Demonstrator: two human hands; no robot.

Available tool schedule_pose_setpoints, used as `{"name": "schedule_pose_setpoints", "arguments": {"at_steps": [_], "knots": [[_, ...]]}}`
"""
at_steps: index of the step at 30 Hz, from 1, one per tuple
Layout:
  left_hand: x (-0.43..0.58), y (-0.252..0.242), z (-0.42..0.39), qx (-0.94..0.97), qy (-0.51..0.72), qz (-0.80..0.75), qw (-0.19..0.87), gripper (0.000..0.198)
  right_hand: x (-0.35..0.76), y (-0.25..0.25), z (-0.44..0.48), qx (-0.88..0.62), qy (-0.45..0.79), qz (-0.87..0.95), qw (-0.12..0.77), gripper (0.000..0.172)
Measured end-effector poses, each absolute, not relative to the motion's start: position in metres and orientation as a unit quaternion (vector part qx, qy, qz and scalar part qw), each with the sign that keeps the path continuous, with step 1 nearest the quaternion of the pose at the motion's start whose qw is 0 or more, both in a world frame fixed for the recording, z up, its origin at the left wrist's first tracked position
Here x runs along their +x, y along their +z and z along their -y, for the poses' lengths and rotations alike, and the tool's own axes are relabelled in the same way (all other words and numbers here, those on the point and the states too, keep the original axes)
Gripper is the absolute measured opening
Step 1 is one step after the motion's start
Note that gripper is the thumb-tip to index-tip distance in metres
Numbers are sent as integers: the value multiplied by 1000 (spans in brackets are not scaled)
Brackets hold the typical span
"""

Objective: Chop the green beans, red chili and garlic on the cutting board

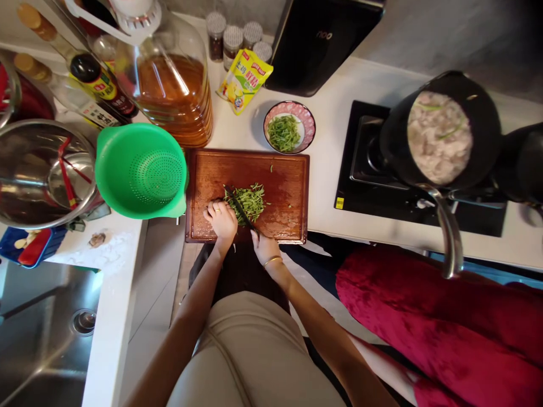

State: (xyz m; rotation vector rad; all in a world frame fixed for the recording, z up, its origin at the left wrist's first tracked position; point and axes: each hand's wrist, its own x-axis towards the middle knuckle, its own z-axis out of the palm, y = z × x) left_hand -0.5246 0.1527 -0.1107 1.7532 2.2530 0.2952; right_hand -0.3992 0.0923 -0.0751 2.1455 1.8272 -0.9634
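"While the right hand [266, 250] is gripping the knife [241, 209], where are the greens [254, 201] lying?"
"On the board [289, 183] ahead, the knife slanting leftward across them; the left hand [223, 220] is curling alongside, hold unclear."

i note a cream top [263, 356], a raised seam or cord [229, 362] down its front, a dark garment [240, 277] below. forearms [305, 299] bare. left hand [223, 219]: thin gold-toned ring [217, 210]. right hand [266, 249]: slim gold-toned bangle [272, 260] at the wrist.
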Motion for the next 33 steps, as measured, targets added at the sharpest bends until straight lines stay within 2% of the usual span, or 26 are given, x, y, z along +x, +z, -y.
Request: {"name": "schedule_pose_setpoints", "arguments": {"at_steps": [7, 10, 14, 17, 22, 28, 33], "knots": [[-530, -97, -154, 569, 150, -795, 151, 32, -383, -79, -89, 736, -299, -605, -60, 48], [-537, -94, -166, 556, 157, -806, 130, 33, -374, -74, -88, 745, -304, -586, -91, 53], [-548, -94, -187, 595, 110, -785, 132, 21, -367, -70, -84, 741, -301, -589, -112, 57], [-559, -94, -194, 642, 73, -747, 159, 14, -367, -70, -78, 736, -294, -604, -92, 57], [-574, -89, -187, 692, 65, -693, 194, 15, -372, -63, -68, 719, -298, -625, -59, 49], [-566, -91, -160, 594, 157, -779, 125, 26, -383, -48, -61, 702, -300, -644, 48, 45], [-546, -105, -149, 528, 165, -828, 91, 23, -394, -43, -62, 698, -295, -645, 100, 46]]}}
